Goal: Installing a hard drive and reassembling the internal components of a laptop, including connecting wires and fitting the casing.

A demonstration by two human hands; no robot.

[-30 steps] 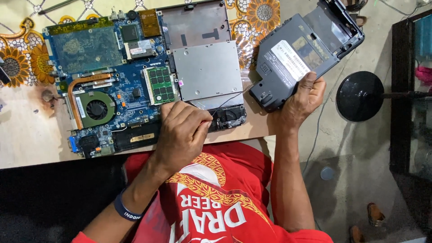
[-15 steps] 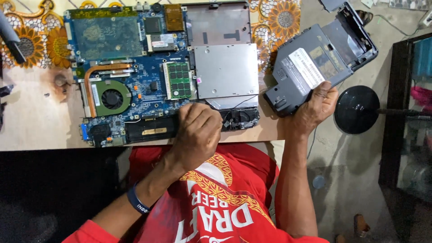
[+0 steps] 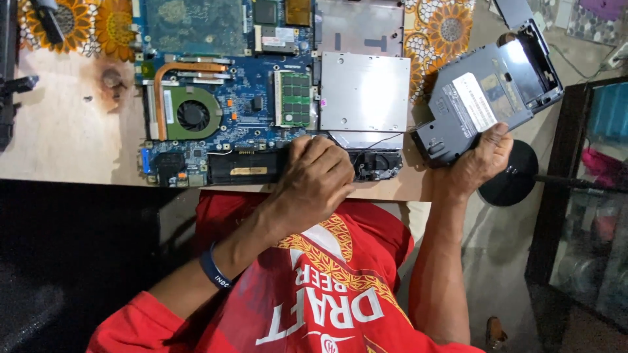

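An opened laptop lies on the table with its blue motherboard point(image 3: 242, 111) bare, showing a copper heat pipe, a round fan point(image 3: 193, 116), a green memory module point(image 3: 296, 98) and a silver drive point(image 3: 364, 91). My left hand point(image 3: 315, 180) rests with curled fingers on the board's near edge, between a black slot part point(image 3: 245, 168) and a small speaker point(image 3: 379, 165). What lies under its fingers is hidden. My right hand point(image 3: 481, 163) grips the lower corner of a grey laptop cover panel point(image 3: 484, 98), tilted off the table's right edge.
The table point(image 3: 72, 137) carries a floral cloth point(image 3: 445, 33) at the back. A black tool point(image 3: 13, 98) lies at the far left. A round black stand base point(image 3: 513, 180) sits on the floor to the right, beside a dark cabinet point(image 3: 582, 196).
The view has shifted toward the right of the table. My left hand stays at the board's near edge, slightly further right. My right hand keeps hold of the cover.
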